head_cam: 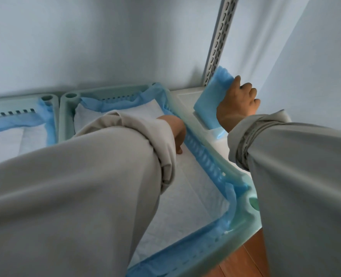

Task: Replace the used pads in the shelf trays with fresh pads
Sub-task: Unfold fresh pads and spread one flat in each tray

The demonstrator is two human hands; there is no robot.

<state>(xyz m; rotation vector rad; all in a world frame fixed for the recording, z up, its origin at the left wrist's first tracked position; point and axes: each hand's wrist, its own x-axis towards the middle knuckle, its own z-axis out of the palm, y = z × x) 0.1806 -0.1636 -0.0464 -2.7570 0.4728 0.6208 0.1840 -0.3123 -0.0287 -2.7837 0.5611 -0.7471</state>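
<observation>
A pale wall (pixel 85 41) fills the upper view, with a slotted metal shelf post (pixel 218 37) rising at the right. Two wide grey sleeves cross the foreground; the left sleeve (pixel 65 196) hides much of the near tray's floor, and the right sleeve (pixel 297 176) covers the shelf's right end. A strip of wooden floor (pixel 243 262) shows at the bottom right.

On the white shelf (pixel 187 96) sit two pale green trays side by side. The near tray (pixel 243 188) is lined with a white pad (pixel 191 196) whose blue border is turned up along the tray walls. The second tray (pixel 55 116), to the left and touching the first, holds a similar blue-edged pad (pixel 11 136).

Just right of the near tray, on the bare shelf, a folded blue pad (pixel 209 96) stands tilted against the post. The right hand (pixel 237 100) grips it, thumb on its upper edge and fingers curled round its far side. The left hand (pixel 177 132) reaches down inside the near tray by its right wall, a fingertip touching the white pad; the sleeve hides most of it, so how far its fingers spread cannot be told
</observation>
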